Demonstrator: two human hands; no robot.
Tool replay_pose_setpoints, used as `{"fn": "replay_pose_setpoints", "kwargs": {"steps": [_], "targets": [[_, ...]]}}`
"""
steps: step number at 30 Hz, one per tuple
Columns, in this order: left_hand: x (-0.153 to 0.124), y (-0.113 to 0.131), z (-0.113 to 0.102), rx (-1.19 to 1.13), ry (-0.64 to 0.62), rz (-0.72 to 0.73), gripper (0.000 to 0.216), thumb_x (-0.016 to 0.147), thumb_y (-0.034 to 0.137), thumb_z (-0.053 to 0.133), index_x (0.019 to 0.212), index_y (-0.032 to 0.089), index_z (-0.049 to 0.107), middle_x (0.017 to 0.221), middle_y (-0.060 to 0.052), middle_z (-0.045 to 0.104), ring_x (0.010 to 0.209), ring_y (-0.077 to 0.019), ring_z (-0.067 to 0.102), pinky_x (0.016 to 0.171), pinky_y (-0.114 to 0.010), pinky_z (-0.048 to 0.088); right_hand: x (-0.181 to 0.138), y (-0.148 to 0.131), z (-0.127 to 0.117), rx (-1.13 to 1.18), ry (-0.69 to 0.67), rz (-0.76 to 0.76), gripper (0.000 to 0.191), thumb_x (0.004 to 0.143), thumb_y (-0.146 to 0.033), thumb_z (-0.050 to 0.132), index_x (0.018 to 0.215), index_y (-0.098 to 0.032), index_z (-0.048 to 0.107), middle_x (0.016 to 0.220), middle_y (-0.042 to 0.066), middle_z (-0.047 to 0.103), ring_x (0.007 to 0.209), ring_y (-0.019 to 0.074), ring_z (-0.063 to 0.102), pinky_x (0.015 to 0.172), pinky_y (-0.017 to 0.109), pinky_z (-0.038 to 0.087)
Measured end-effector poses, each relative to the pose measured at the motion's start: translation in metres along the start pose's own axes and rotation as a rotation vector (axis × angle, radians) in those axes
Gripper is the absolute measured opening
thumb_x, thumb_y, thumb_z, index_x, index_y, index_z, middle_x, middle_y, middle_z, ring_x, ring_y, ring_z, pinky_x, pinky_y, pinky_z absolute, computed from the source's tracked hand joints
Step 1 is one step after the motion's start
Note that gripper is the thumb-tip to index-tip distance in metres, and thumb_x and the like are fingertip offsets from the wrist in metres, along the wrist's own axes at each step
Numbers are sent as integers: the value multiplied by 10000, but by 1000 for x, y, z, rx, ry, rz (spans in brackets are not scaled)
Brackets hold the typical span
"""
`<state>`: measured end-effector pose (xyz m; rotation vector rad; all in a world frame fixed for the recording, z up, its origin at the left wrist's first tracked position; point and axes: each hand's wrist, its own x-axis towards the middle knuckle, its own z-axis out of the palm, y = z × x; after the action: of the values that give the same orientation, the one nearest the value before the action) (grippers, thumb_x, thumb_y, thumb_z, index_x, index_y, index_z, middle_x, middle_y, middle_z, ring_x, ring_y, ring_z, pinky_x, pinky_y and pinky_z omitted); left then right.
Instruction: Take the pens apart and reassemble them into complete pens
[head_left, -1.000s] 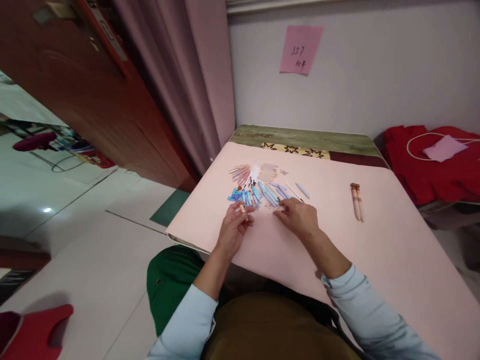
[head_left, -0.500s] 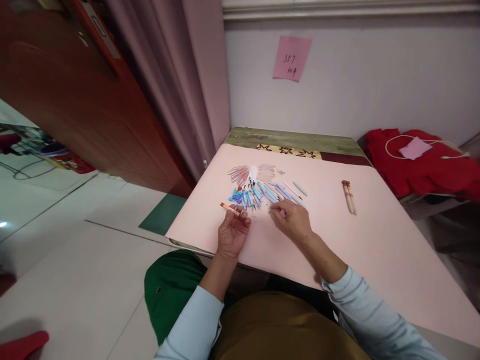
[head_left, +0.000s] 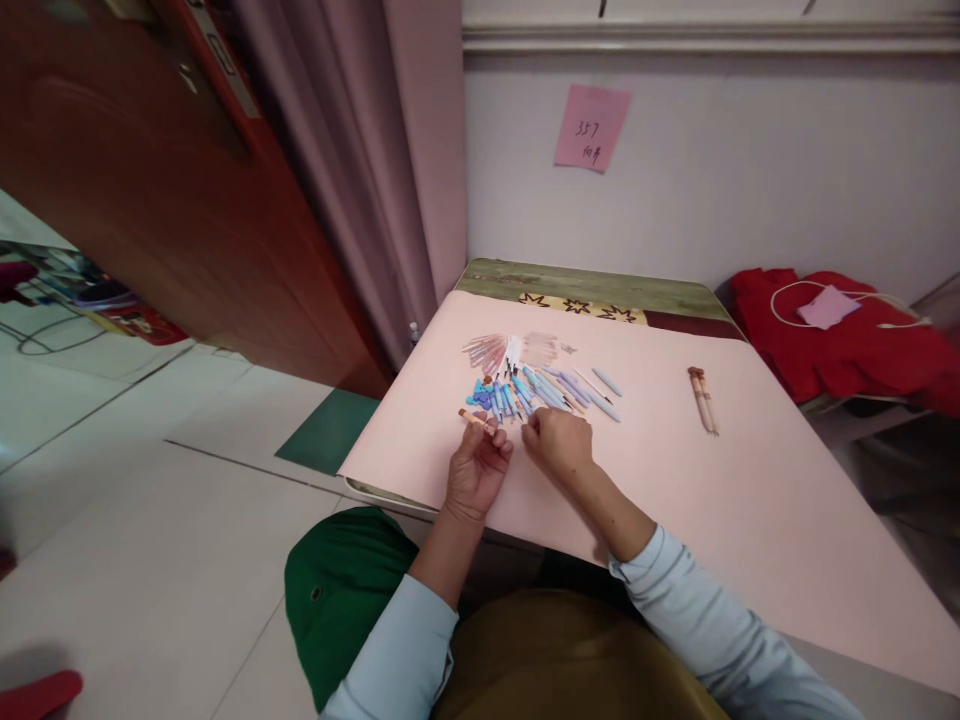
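Holding a slim tan piece [head_left: 472,416] with a brown end, the left hand [head_left: 480,470] hung just in front of the scattered pen parts.
The right hand [head_left: 561,440] was narrow, its fingers bunched; whether they pinched anything could not be told. Two brown-topped pens [head_left: 703,402] lay side by side, well apart on the right, and looked complete; by that measure the work seemed at an early stage, with blue pieces [head_left: 551,388], white sticks [head_left: 513,352], pinkish tubes [head_left: 486,350] and small blue caps [head_left: 478,395] lying loose on the table [head_left: 750,500]. These crowded together beyond the hands, and the right hand hid the near edge of the heap. Red cloth [head_left: 772,335] lay past the table's right side, clear of the hands; a pink note [head_left: 592,128] hung on the wall.
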<state>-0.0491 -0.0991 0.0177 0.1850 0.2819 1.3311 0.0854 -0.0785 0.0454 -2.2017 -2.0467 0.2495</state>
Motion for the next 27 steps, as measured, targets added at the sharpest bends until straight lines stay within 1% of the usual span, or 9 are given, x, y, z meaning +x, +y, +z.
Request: {"fn": "replay_pose_setpoints", "kwargs": {"steps": [5,8,10,12,15,17,19,22,27], "targets": [[0,1,-1,4,21,-8,143,788,164,709,915,163,643,753,13,530,652,-76,511,602,-201,462,-5,20,5,25,122,-100,230,881,-337,501,878,-216,696,920,61,712,792,180,642,674,268,385],[0,2,-1,16,56,-11,136,782,151,710,902,154,646,755,9,546,663,-71,537,623,-190,487,-9,37,0,154,211,-46,203,846,-352,540,816,-225,696,853,26,712,750,165,629,640,255,374],[-1,1,1,38,78,-8,127,783,137,704,897,150,649,767,5,569,667,-66,558,641,-182,507,-13,47,-9,289,245,18,199,813,-373,568,762,-225,691,761,6,697,697,161,616,615,250,376],[-2,-3,5,83,108,-11,128,786,130,701,903,146,654,781,1,602,663,-65,583,641,-179,524,-20,53,-21,463,250,39,222,793,-405,586,721,-217,681,672,-4,667,631,150,593,583,242,382],[-7,-16,16,123,182,-22,133,792,161,708,916,144,662,826,-18,666,681,-84,633,653,-198,551,-38,50,-37,711,180,-33,252,780,-430,604,706,-199,670,598,-9,623,529,126,535,514,230,375],[-12,-27,24,120,222,-41,122,793,184,713,894,135,667,868,-44,701,738,-111,669,703,-224,567,-49,44,-43,794,123,-87,233,774,-407,610,709,-191,668,587,-9,613,499,116,504,478,222,355],[-18,-36,33,118,243,-62,101,787,182,715,857,125,670,865,-60,717,776,-128,685,738,-236,568,-58,39,-46,825,70,-114,213,769,-381,614,695,-187,662,575,-12,602,484,108,479,459,216,332],[-26,-45,40,121,255,-83,109,767,173,727,850,119,681,809,-53,718,765,-128,684,744,-234,557,-64,38,-46,873,-4,-102,225,765,-380,621,669,-179,654,560,-15,584,481,98,448,456,211,320],[-36,-53,43,190,273,-83,198,718,217,780,866,122,689,801,-51,716,767,-129,676,751,-248,534,-66,48,-46,942,-90,-59,273,741,-418,650,646,-161,661,567,-14,583,493,86,417,463,203,313]]}}
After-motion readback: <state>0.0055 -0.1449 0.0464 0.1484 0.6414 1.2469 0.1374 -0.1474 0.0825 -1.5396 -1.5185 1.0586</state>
